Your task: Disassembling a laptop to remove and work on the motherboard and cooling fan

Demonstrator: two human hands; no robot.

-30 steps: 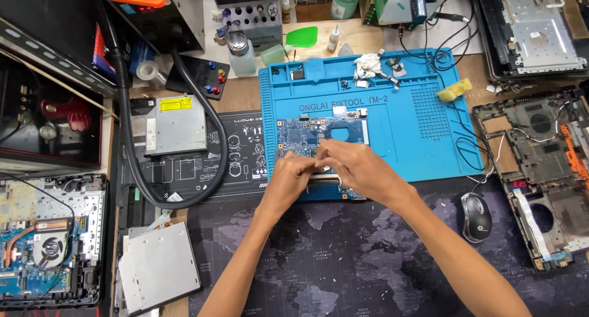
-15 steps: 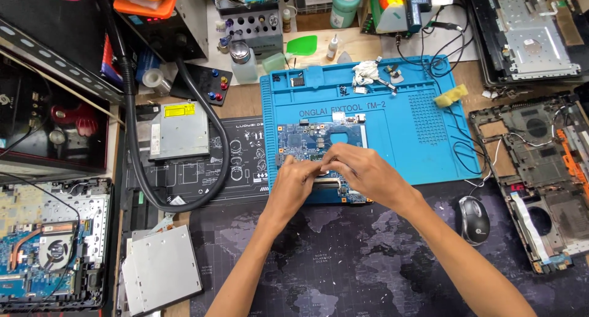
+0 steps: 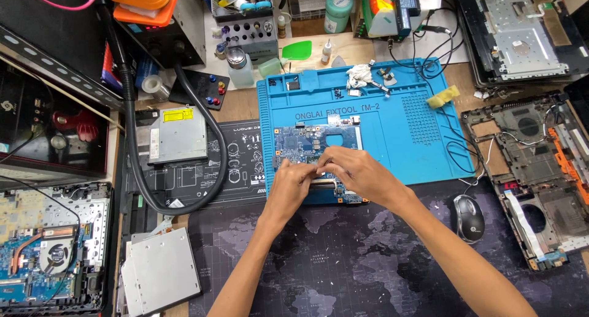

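**Two hands at a bare circuit board on a repair mat**

The large dark desk pad printed with a world map (image 3: 380, 262) covers the near bench; on it, partly overlapped, lies the blue rectangular silicone repair mat (image 3: 405, 133) with moulded trays; the blue laptop circuit board (image 3: 310, 144) rests flat on the mat's near left part. The left hand (image 3: 288, 191) and the right hand (image 3: 356, 173) meet over the board's near edge, fingertips pinched on a small part there; what exactly they grip cannot be told. The board is judged light, stiff and fragile; best held by its bare edges. Around it: a silver optical drive (image 3: 178, 134) to the left, a looping black hose (image 3: 211, 170) beside the mat, a black mouse (image 3: 469, 217) to the right; small screws and a crumpled white cloth (image 3: 359, 76) crowd the mat's far trays.
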